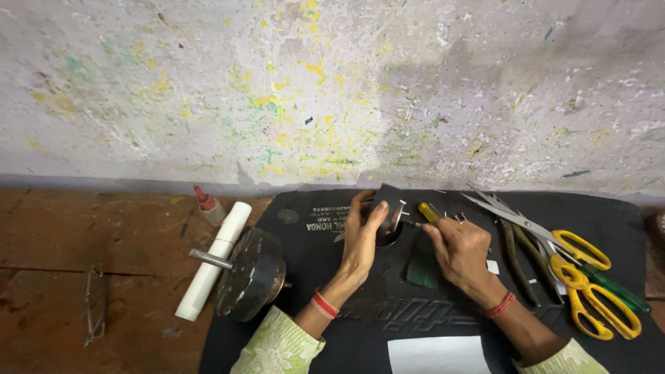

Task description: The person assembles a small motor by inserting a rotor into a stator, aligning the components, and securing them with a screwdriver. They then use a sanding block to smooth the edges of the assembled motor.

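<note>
My left hand (364, 235) grips a small black round part (389, 208), holding it tilted above the black mat (332, 325). My right hand (460, 249) holds a yellow-handled screwdriver (426, 213), its metal tip pointing left into the black part. Both wrists wear red bangles. A dark green scrap (421, 270) lies on the mat just below my right hand.
A black disc with a metal shaft (251, 273) and a white tube (215, 260) lie at the mat's left edge, a small red-capped bottle (208, 204) behind them. Two yellow-handled scissors (589, 277), pliers (516, 249) and a green-handled tool lie right. White paper (438, 354) sits near me. Painted wall behind.
</note>
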